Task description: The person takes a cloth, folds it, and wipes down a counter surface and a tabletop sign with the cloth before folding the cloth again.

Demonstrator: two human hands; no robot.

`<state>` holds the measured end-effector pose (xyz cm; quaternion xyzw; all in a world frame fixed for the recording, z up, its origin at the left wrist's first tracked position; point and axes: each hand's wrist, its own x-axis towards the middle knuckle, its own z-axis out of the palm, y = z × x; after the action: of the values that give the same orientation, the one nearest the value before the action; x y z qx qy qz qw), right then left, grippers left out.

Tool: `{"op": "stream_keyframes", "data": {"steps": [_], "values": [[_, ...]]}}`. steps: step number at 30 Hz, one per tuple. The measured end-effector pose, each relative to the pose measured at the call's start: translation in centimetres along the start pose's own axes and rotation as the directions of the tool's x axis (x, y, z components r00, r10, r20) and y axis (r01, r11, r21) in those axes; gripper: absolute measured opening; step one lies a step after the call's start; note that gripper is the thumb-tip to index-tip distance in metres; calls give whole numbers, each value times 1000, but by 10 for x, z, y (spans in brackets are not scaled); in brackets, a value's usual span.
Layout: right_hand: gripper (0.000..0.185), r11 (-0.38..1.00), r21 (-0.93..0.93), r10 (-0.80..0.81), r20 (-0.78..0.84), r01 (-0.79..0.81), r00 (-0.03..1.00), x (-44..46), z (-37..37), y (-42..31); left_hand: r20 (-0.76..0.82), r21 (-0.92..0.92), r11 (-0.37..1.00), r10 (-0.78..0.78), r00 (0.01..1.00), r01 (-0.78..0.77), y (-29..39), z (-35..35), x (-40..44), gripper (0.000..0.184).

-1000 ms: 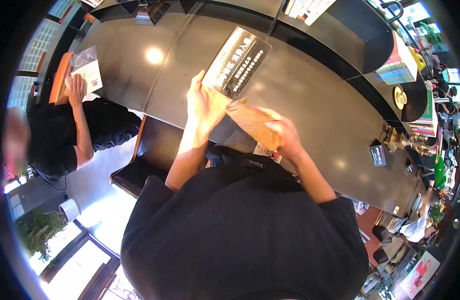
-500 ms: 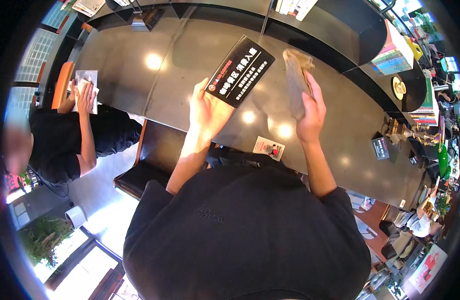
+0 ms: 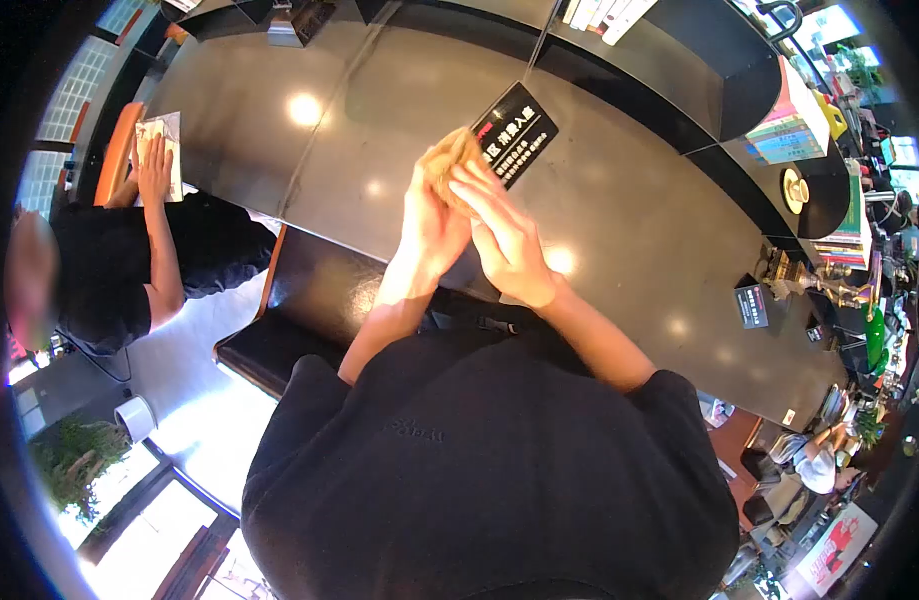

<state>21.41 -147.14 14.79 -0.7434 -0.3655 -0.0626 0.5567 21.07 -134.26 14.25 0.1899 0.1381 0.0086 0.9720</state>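
A black sign [image 3: 522, 132] with white and red lettering is tilted above the table, its left end in my left hand [image 3: 431, 225]. The fingers of that hand are closed on the sign and partly covered. My right hand [image 3: 509, 245] presses a tan-brown cloth [image 3: 449, 165] over the sign's left end, fingers bent around the cloth. Both hands are close together, and the cloth hides part of the lettering.
Beneath my hands lies the dark table [image 3: 639, 220]. A curved shelf with books [image 3: 789, 125] and a yellow cup [image 3: 794, 190] borders it. Another small black sign [image 3: 750, 305] stands at right. A person [image 3: 129, 250] sits at left, hands on a booklet [image 3: 169, 130].
My right hand has moved left with the cloth, from apart to against the sign. The sign has shifted slightly right, and the small card near the table edge is now mostly hidden.
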Motion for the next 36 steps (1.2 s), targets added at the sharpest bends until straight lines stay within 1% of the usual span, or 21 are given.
{"op": "stream_keyframes", "data": {"steps": [1,3,4,5,7,9,11,12,13,14,15,17,19,24,28,29,30,32,33,34,36], "values": [[44,1000,-3,1,11,-1,1000,-7,-1,-6,331,-257,935,-152,931,244,13,-13,10,51],[42,725,500,470,143,-474,871,-13,-6,-14,-2,2,992,-128,992,128,20,-2,2,54],[42,728,498,461,155,-472,874,-14,-12,-15,0,51,990,-129,992,129,25,-7,4,50],[45,511,672,575,197,-537,794,-14,-23,-13,4,49,992,-113,994,112,25,-8,5,50],[55,-20,861,715,367,-508,595,-10,-49,-9,27,458,879,132,991,-130,23,4,3,40],[56,202,861,807,124,-467,578,1,-73,-14,-58,741,659,256,965,-131,24,-6,3,20],[52,622,708,576,-125,-334,808,27,-100,-4,143,989,-80,346,927,-122,26,-24,-4,17],[52,618,710,581,-125,-336,805,39,-105,-5,331,943,-134,343,879,-303,24,-27,-7,11],[49,835,430,449,-174,-342,877,50,-109,-7,330,944,-135,339,881,-302,25,-33,-6,11],[47,951,98,305,-166,-292,938,57,-110,-7,537,835,-296,247,807,-464,27,-42,-6,19],[47,951,98,306,-167,-293,937,61,-106,-5,710,668,-431,124,694,-607,29,-47,-5,31],[44,973,-227,49,-12,-50,999,73,-86,-4,733,629,-474,98,673,-616,27,-50,-3,39],[45,957,-289,14,79,9,997,75,-56,4,755,562,-506,-9,655,-655,24,-58,4,45],[53,939,-316,-67,223,137,973,66,-15,-16,854,489,-475,89,513,-732,37,-36,3,10],[47,941,-183,-203,371,286,906,58,-1,-32,788,586,-497,165,593,-640,28,-61,-4,54],[46,942,-136,-231,402,307,886,57,2,-39,832,392,-759,53,552,-520,21,-85,-3,61],[47,942,-139,-221,429,306,876,60,2,-43,744,603,-549,126,656,-579,26,-83,-2,58],[48,955,-119,-216,354,273,910,66,3,-31,831,440,-705,85,549,-556,45,-60,-9,33],[49,955,-95,-247,272,282,930,70,5,-20,633,586,-645,-14,774,-491,43,-69,-10,12],[49,939,-213,-217,246,271,945,74,1,-12,822,474,-626,63,566,-619,53,-56,-13,15],[47,929,-309,-170,136,205,976,80,-5,1,849,514,-485,167,502,-708,58,-54,-14,14]]}}
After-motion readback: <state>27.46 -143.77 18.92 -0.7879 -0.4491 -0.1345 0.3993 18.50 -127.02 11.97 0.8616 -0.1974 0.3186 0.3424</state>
